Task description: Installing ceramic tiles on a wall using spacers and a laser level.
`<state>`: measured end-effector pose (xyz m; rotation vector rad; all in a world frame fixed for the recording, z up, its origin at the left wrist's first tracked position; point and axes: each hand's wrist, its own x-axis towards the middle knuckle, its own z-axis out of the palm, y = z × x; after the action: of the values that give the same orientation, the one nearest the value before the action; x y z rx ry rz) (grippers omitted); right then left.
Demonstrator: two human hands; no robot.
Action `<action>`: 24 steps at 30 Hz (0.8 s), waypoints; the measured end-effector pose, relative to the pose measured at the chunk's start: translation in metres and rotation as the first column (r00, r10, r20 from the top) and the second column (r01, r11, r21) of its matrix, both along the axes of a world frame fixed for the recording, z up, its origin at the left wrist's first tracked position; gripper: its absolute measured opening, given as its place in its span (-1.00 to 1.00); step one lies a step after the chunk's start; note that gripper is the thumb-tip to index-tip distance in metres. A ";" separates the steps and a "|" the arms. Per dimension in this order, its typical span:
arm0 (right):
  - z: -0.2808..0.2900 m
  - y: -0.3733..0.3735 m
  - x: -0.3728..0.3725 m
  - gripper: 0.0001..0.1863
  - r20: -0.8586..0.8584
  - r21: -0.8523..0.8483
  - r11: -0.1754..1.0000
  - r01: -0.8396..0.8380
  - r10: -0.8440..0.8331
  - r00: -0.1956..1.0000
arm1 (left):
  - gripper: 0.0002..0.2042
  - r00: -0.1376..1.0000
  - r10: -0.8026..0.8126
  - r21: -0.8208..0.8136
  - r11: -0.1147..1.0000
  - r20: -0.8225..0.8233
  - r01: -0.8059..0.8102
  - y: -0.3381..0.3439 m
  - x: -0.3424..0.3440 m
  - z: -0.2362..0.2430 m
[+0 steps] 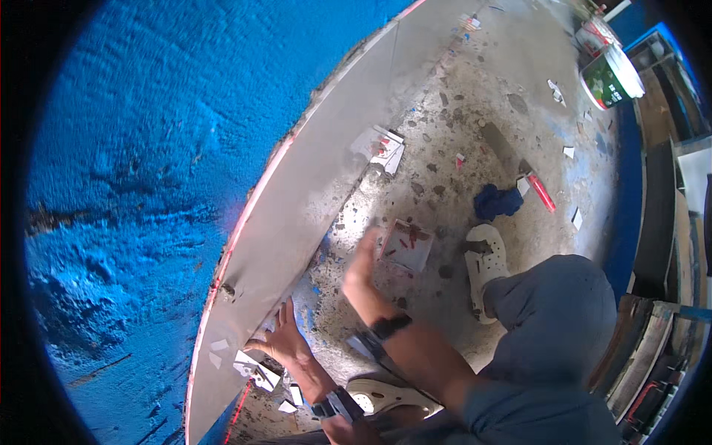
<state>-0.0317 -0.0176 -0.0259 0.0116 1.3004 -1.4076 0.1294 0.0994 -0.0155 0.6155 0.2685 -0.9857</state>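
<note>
My left hand (289, 341) has its fingers spread against the lower edge of a long grey tile strip (285, 215) along the base of the blue wall (133, 148). Broken white tile pieces (256, 374) lie just below that hand. My right hand (363, 256) is raised over the floor, smeared by motion, beside a small clear square container (414, 248) with red bits in it; whether it holds anything is unclear. Farther up, more pieces (387, 152) lie against the strip.
Debris covers the concrete floor (452, 163). A red-handled tool (541, 193) lies right of centre beside a dark blue cloth (495, 200). A white-and-green bucket (610, 78) stands at the upper right, with stacked boards (641, 348) along the right. My feet in white clogs (486, 245) are below.
</note>
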 end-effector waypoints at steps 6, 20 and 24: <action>-0.066 -0.031 -0.020 -0.22 0.122 0.016 0.930 0.368 -0.367 0.922 | 0.09 0.971 -0.117 0.020 0.993 0.209 0.115 -0.025 -0.055 0.053; -0.003 -0.061 0.001 -0.01 0.287 -0.155 0.956 0.250 -0.199 0.937 | 0.23 0.986 -0.052 0.138 0.990 0.155 0.030 -0.020 -0.037 0.057; -0.096 -0.096 -0.035 -0.05 -0.045 -0.165 0.977 0.131 -0.141 0.989 | 0.23 0.997 -0.066 0.153 0.986 -0.043 0.072 -0.022 -0.070 0.030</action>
<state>-0.0667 -0.1135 -0.1217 -0.0497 1.2470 -1.6381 0.0594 0.0771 0.0145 0.7526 0.3614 -1.0501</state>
